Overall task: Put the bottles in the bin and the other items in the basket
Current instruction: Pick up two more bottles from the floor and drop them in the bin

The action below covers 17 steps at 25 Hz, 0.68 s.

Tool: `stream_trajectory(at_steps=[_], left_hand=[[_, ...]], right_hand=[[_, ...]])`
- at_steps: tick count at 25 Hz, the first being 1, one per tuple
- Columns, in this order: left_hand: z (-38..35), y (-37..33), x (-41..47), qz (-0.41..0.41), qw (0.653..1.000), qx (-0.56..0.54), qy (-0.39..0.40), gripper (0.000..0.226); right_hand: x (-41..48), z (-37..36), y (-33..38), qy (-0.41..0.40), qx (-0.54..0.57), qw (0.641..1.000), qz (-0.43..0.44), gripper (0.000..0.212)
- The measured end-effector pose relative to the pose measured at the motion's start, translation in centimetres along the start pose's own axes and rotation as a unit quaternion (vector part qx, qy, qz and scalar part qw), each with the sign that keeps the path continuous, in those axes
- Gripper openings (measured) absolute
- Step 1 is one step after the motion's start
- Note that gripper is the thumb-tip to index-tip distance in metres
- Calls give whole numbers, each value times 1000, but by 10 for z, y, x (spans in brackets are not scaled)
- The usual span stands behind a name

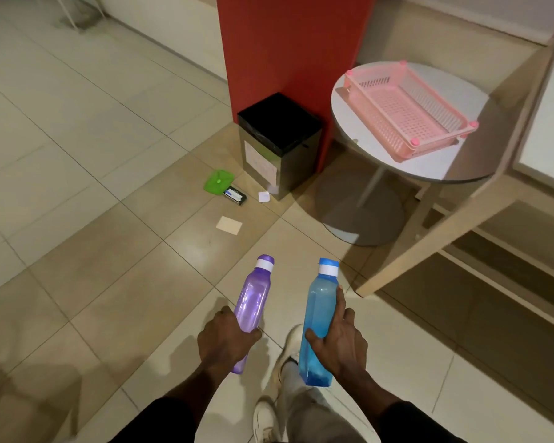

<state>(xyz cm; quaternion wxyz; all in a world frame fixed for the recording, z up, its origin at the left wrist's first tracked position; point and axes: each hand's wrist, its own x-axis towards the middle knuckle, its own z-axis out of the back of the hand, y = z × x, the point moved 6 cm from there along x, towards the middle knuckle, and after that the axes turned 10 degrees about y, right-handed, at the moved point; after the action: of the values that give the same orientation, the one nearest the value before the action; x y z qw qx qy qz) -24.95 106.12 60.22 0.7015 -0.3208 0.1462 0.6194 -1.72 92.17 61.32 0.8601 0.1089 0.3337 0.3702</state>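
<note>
My left hand (224, 342) grips a purple bottle (253, 298) with a white-banded cap, pointing forward. My right hand (341, 342) holds a blue bottle (319, 314) the same way. Ahead stands a square steel bin (277, 148) lined with a black bag, open at the top, against a red pillar. A pink plastic basket (408, 111), holding nothing, rests on a round white table (352, 123). On the floor left of the bin lie a green lid (218, 181), a dark small box (235, 195), a small white paper (264, 196) and a beige card (229, 224).
The red pillar (288, 43) rises behind the bin. A light wooden bench or shelf frame (461, 219) runs along the right, over the table's edge. The table's round base (362, 215) sits on the tiled floor. My white shoes (288, 346) are below the bottles.
</note>
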Motion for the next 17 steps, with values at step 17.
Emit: stream_trajectory(at_steps=[17], left_hand=[[168, -89, 221, 49, 997, -10, -59, 70]], right_hand=[[302, 80, 145, 24, -10, 998, 61, 112]])
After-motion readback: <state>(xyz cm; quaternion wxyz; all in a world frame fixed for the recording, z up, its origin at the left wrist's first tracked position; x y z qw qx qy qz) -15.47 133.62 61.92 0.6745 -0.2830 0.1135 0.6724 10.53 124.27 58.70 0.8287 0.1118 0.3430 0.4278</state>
